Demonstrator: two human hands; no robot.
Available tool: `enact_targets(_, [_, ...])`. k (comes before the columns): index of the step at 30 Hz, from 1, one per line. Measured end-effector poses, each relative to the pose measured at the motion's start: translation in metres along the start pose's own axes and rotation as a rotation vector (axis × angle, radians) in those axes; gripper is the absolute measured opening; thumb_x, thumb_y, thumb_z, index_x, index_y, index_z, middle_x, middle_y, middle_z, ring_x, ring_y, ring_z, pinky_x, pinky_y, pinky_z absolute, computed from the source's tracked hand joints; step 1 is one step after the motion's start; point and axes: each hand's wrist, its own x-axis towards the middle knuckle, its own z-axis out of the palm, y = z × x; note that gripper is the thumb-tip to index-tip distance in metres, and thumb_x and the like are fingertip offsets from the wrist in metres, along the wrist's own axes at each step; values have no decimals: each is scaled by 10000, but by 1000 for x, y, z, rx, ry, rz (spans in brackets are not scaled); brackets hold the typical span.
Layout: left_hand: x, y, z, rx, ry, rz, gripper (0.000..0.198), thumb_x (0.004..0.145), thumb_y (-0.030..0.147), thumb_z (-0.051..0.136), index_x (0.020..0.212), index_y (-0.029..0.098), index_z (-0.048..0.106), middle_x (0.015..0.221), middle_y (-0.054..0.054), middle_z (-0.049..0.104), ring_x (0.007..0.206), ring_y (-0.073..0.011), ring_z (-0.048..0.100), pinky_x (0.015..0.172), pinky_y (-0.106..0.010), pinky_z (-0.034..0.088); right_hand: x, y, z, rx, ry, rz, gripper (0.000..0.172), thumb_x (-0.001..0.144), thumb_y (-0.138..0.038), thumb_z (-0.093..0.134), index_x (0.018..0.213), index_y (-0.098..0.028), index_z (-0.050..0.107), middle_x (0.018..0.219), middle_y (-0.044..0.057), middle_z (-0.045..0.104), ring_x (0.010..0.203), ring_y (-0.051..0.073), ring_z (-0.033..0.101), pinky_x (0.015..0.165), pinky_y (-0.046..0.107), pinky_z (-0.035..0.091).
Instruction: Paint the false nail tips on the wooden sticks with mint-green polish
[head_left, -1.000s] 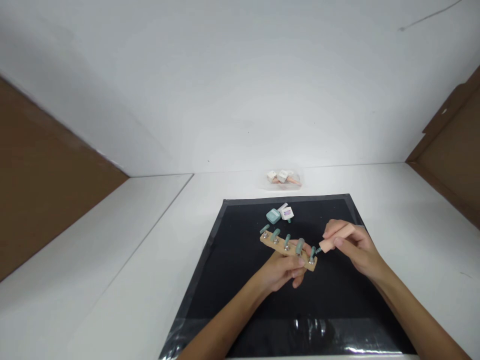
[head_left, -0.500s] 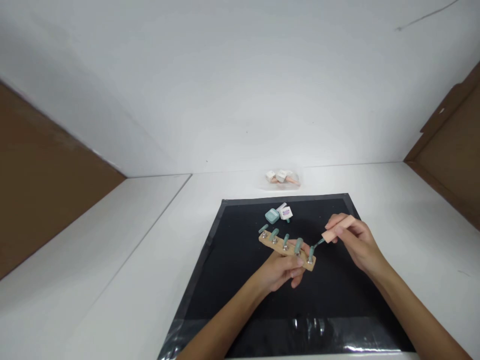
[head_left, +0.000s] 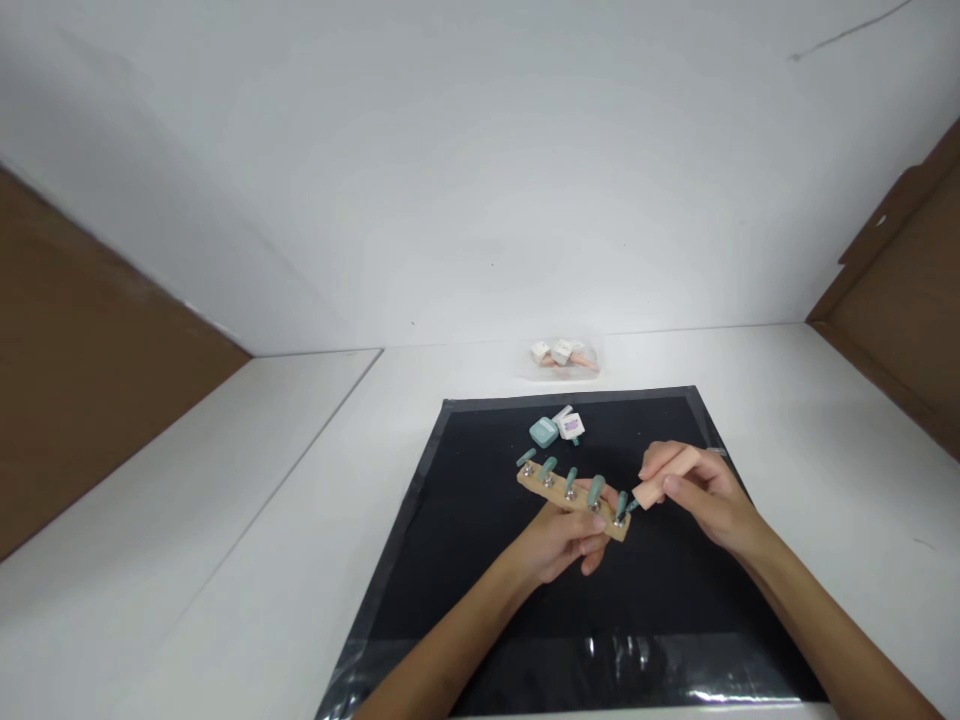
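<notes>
My left hand [head_left: 561, 542] grips a wooden bar [head_left: 559, 493] from below, holding it above the black mat [head_left: 465, 540]. Several teal nail tips [head_left: 596, 489] stand on metal pegs along the bar. My right hand [head_left: 701, 493] pinches a pink-capped polish brush [head_left: 649, 490], whose teal tip touches the rightmost nail at the bar's right end. Two small bottles, one teal [head_left: 544, 432] and one white with a purple label [head_left: 571, 426], sit on the mat just beyond the bar.
A clear tray [head_left: 564, 356] with several small white bottles sits on the white table behind the mat. Brown cardboard walls stand at the left [head_left: 82, 370] and right [head_left: 900, 300]. The mat's near edge is glossy.
My right hand lifted the brush away from the rightmost nail half a second ago, then brought it back down onto that nail. The bar and my left hand barely moved.
</notes>
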Motion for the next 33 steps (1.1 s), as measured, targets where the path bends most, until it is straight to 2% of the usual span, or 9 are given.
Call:
enact_targets(7, [-2,1,0,-13,34,-8,298,565,281,755,760,146,574,474,82,457,321,0,252,287,-122,293,-1,0,0,59,11,23,108,806,-302,629,741,-257,702,760,6,647,635,116,543,568,246,423])
enact_targets(13, [-3,0,-2,-64,88,-11,323,530,282,767,758,151,579,486,65,485,334,-1,229,280,-122,210,-2,-2,3,125,144,215,224,706,-406,704,801,-204,702,657,14,631,502,110,510,482,252,403])
enact_targets(17, [-4,0,-3,-135,144,-39,333,509,246,757,758,149,558,563,45,524,349,17,187,303,-127,115,-1,-2,5,194,130,301,236,649,-383,754,782,-205,677,604,0,636,503,119,532,496,259,426])
enact_targets(21, [-5,3,-2,-226,190,-66,322,494,186,746,733,145,535,579,52,506,368,25,129,327,-140,57,0,-2,7,157,104,384,247,628,-370,766,758,-190,656,607,-1,620,517,125,554,496,261,438])
enact_targets(29, [-3,9,4,-287,200,-54,320,478,166,751,722,124,549,469,80,399,364,22,120,322,-132,50,0,-4,7,23,41,347,184,686,-343,724,760,-194,644,627,-16,594,561,109,529,530,237,416])
enact_targets(33, [-3,9,4,-289,197,-46,315,489,155,743,727,131,539,482,77,408,371,20,119,326,-131,58,0,-2,7,48,38,357,180,696,-338,715,772,-198,633,633,-16,597,560,112,539,534,241,423])
